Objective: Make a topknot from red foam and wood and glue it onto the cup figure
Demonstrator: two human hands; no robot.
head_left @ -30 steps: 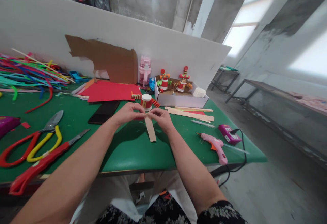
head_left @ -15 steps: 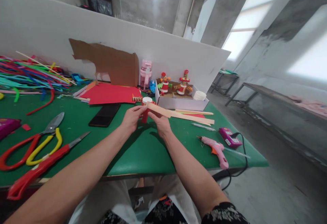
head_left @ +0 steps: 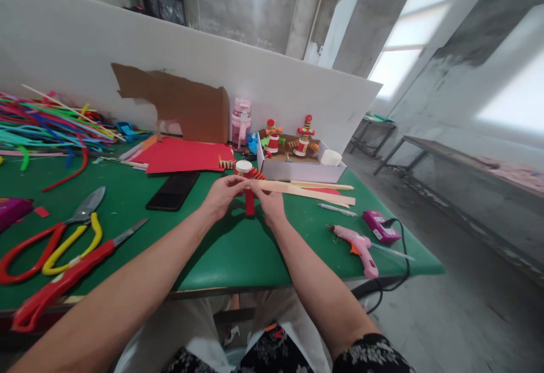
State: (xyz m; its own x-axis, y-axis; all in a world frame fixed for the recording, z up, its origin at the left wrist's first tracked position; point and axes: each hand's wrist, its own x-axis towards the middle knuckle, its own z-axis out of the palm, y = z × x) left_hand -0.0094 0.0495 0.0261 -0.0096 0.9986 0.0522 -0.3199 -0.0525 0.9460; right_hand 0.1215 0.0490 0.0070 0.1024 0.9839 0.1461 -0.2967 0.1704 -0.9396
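Close together above the table, my left hand (head_left: 221, 196) and my right hand (head_left: 272, 203) pinch paper strips at their fingertips. A pale orange paper strip (head_left: 274, 186) runs from the pinch over my right hand's fingers. A red paper strip (head_left: 250, 205) hangs down between the hands, crossing the pale one where the fingertips meet. The exact overlap is hidden by the fingers. Just behind stands a small red cup figure with a white top (head_left: 243, 167) and folded paper arms (head_left: 257, 174); its lower part is covered by my hands.
To the right lie more pale strips (head_left: 323, 193), a pen (head_left: 337, 210), a pink glue gun (head_left: 357, 246) and a purple power block (head_left: 381, 227). A box (head_left: 297, 172) holds two similar figures. Scissors (head_left: 55, 242), a red-handled knife (head_left: 76, 271), a phone (head_left: 173, 191) and red paper (head_left: 187, 156) are left.
The pale strip has swung down and right from its tilt to lie nearly level. The red strip now hangs straighter and further right. The white-topped cup shows more clearly.
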